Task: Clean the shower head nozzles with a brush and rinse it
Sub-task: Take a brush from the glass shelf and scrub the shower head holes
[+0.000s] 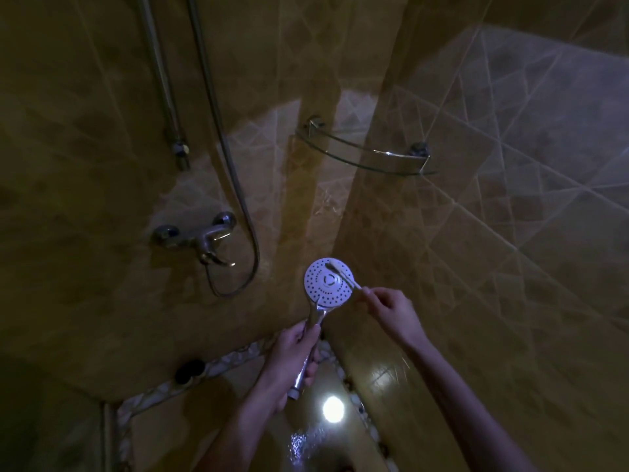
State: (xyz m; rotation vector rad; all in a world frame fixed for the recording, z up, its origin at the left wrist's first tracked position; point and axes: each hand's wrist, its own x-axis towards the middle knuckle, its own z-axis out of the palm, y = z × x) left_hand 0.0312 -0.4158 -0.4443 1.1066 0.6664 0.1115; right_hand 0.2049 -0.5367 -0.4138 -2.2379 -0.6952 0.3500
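Observation:
A round white shower head [321,284] with rings of dark nozzles faces up at me in a dim tiled shower corner. My left hand [292,356] grips its chrome handle [308,349] from below. My right hand [391,313] pinches the end of a thin brush [342,275], a toothbrush by its shape. The bristle end lies on the upper right part of the nozzle face. The brush handle runs down and right off the rim into my fingers.
A chrome mixer tap [197,238] sits on the left wall, with a hose [235,199] looping below it and a riser rail [163,80] above. A glass corner shelf [367,155] hangs higher up. A dark drain [189,371] and a bright light reflection [333,408] mark the wet floor.

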